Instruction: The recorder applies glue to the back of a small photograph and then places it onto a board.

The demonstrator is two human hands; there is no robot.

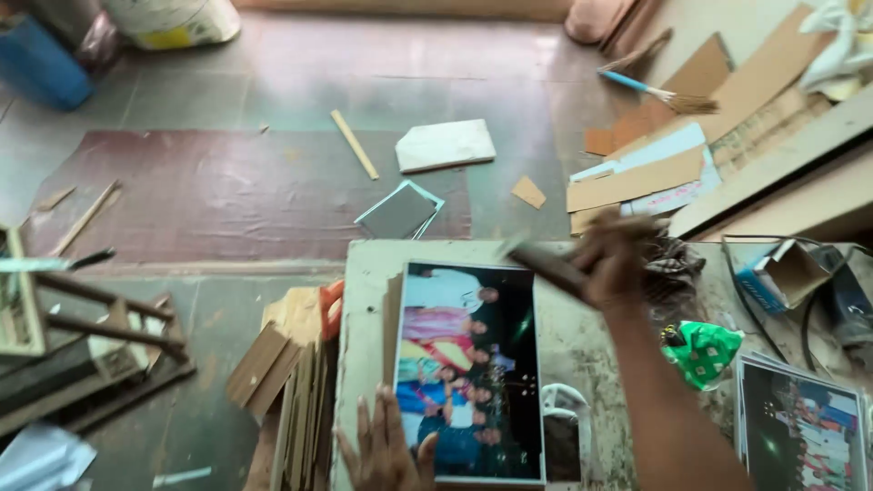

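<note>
- My left hand (382,450) lies flat, fingers spread, pinning the group photo print (471,368) on the worn board (582,336).
- My right hand (611,259) is closed around a blurred dark tool (546,265), raised above the print's top edge.

Two hands (382,450) at work — one large photo print (471,368), one broom (650,88), one green packet (703,352).

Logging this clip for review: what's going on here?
A person works at a worn white board on the floor. The left hand presses flat on a large group photo print; the right hand is raised above it, gripping a dark, blurred tool. Cardboard pieces are stacked beside the board.
</note>
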